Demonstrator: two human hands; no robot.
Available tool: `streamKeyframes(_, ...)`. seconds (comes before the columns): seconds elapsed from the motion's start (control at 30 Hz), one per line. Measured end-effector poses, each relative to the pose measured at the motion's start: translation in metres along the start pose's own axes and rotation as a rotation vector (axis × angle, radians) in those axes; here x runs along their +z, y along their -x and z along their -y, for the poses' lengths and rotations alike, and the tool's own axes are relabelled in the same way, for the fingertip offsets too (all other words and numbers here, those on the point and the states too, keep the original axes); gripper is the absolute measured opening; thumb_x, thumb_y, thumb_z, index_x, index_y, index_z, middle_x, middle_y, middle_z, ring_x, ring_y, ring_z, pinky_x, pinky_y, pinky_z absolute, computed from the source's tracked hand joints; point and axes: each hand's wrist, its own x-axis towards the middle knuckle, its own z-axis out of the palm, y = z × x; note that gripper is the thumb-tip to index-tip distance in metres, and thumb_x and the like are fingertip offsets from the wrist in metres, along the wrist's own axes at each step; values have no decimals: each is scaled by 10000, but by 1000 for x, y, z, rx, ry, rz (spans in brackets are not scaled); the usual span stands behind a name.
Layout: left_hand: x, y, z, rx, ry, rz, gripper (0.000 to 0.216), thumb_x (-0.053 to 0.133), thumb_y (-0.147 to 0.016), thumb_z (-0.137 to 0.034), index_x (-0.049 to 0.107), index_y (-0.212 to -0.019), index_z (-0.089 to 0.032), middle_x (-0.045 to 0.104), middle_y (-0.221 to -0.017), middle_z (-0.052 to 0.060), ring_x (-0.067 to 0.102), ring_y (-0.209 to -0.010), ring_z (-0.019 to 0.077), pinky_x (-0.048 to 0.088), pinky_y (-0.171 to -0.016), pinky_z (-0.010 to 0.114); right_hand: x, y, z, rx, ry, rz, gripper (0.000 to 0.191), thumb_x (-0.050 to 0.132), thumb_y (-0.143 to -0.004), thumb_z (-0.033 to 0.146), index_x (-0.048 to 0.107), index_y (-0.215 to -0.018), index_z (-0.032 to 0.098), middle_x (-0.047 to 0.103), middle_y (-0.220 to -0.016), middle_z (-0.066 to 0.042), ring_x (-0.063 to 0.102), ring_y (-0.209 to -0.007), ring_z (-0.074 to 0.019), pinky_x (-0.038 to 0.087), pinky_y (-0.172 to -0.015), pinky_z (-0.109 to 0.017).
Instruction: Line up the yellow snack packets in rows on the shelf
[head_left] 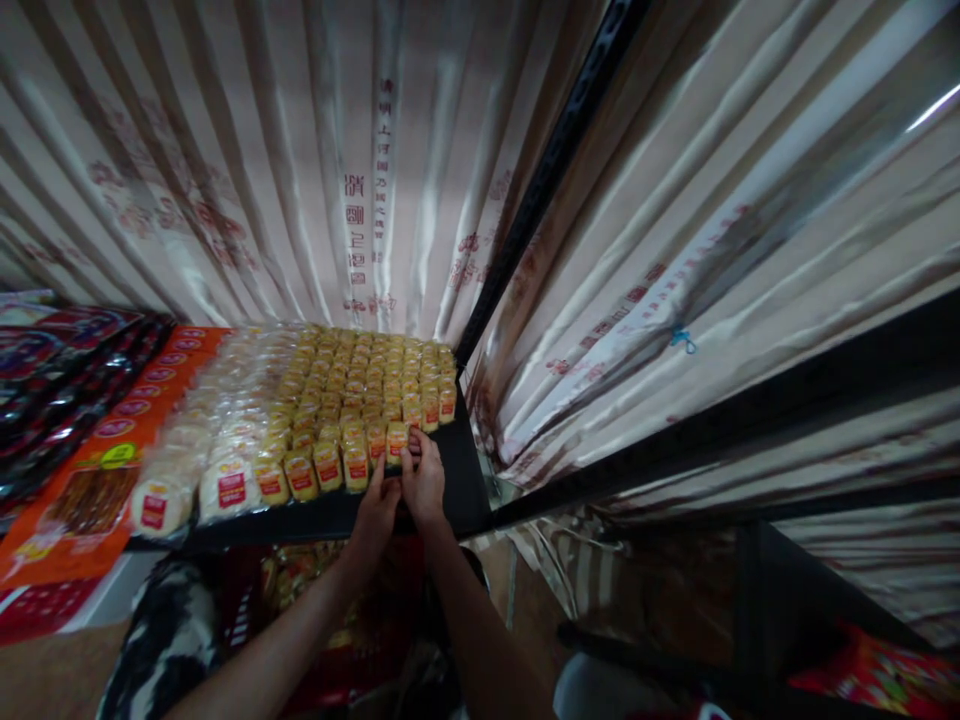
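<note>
Rows of small yellow packaged snack cakes [328,465] with red labels stand on a black shelf [461,465]. At the front edge of these rows, my left hand [377,508] and my right hand [424,482] come together around one small snack packet [397,440]. My left fingertips press on its left side, and my right thumb and fingers are bent at its right side. The underside of the packet is hidden by my hands. Left of the yellow packets lie rows of white round packaged cakes [231,487] in clear wrap.
An orange snack bag [97,500] and dark shiny packages [67,390] lie farther left. Pale curtains [420,150] hang behind the shelf. A black metal post [551,150] rises at the shelf's back right corner. Below is a red container [240,610] with yellow packets.
</note>
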Motion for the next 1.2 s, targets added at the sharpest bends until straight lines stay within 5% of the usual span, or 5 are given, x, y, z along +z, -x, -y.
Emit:
streamKeyframes(0.43,-1,4,1,105,-184,17,594,446,-821,-213,317,-1392,-114,679,-1027,90,634,-894,162,476,-864,324,6,6,-12,16,-56,-32,128,541,-800,292,525,-877,192,544,-905,-45,602,-733,-139,546,-673,-280)
streamKeyframes(0.6,-18,28,13,485,-528,-69,422,424,-805,-162,528,-1213,-146,589,-1179,117,559,-1080,200,432,-971,399,6,8,-12,-10,-47,-28,121,522,-827,307,528,-878,197,551,-890,-45,595,-790,-151,536,-693,-279)
streamKeyframes(0.77,-52,43,25,779,-896,-213,451,386,-797,-72,545,-1207,-174,516,-1226,115,477,-1162,221,426,-992,432,7,8,-8,-30,-42,-32,138,530,-827,327,523,-868,196,551,-873,-48,584,-791,-159,527,-681,-278)
streamKeyframes(1.2,-65,21,15,841,-1092,-201,543,364,-769,-25,472,-1287,-144,489,-1266,129,441,-1193,249,440,-988,437,16,4,-6,5,154,-70,126,511,-826,321,504,-871,203,564,-854,-43,547,-786,-173,477,-690,-286)
